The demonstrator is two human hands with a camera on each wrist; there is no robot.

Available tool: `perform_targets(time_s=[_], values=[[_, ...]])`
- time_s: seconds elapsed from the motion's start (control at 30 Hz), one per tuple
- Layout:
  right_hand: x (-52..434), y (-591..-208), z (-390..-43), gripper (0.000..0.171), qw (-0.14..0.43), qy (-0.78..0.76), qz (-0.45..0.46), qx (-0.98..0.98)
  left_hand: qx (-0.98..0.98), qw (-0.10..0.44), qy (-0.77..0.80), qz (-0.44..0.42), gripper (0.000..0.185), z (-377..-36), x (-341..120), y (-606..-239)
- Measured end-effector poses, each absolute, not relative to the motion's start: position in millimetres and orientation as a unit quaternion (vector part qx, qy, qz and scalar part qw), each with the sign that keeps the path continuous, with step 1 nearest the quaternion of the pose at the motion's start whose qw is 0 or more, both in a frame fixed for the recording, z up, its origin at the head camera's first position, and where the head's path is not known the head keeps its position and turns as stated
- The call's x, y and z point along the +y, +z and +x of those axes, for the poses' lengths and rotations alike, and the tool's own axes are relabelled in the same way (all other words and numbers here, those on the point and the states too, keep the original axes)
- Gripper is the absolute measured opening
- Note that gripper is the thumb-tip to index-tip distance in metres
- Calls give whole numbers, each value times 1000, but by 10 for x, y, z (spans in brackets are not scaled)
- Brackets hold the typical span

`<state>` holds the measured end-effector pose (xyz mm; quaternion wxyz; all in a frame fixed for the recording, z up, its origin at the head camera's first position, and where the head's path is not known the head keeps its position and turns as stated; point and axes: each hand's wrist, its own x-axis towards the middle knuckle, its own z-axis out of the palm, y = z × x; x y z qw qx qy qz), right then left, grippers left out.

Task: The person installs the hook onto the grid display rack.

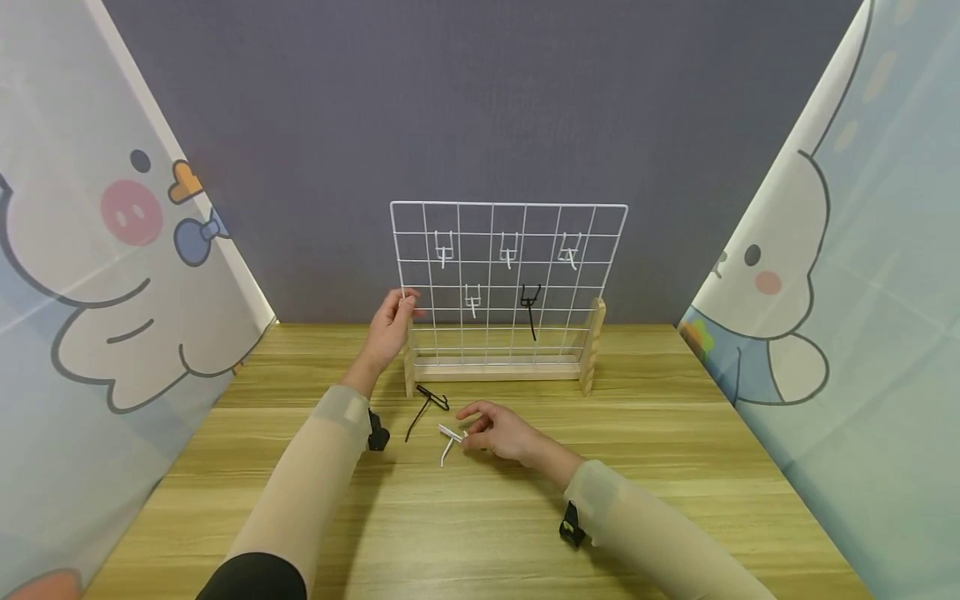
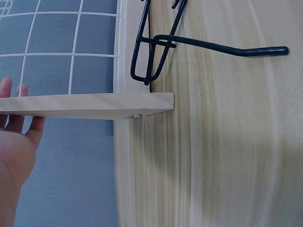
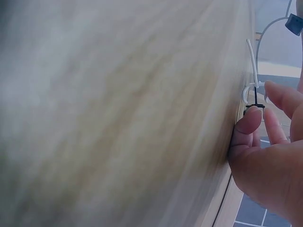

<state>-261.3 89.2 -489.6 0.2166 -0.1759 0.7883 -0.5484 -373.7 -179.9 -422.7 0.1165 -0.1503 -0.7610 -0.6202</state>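
White wire hook [image 1: 450, 439], before the grid rack [image 1: 508, 283]: light, stiff, likely slippery; right hand [image 1: 501, 433] fingers pinching its bracket end; left hand [image 1: 392, 327] fingers gripping the rack's edge

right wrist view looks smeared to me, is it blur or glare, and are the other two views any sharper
Right wrist view: blur, not glare; the table smears into streaks, while the right hand and white hook read softly. Left wrist view: the black hook and wooden stand are crisp. Head view: sharp, evenly lit, with wide-angle bending at the edges.
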Motion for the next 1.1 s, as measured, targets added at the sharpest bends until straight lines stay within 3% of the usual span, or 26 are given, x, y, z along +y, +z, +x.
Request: perform_targets(time_s=[0.6,0.93,1.1], values=[[909,-4908,-2629,40,204,-565,-148,785,-749,108,-636,-150,34,-3482,-1704,-3992],[886,-4926,-2640,21,184,-553,-139,800,-742,107,-643,-156,35,-3517,-1709,-4012],[875,-4931,-2642,19,178,-545,-141,807,-738,106,-650,-147,38,-3651,-1743,-4126]])
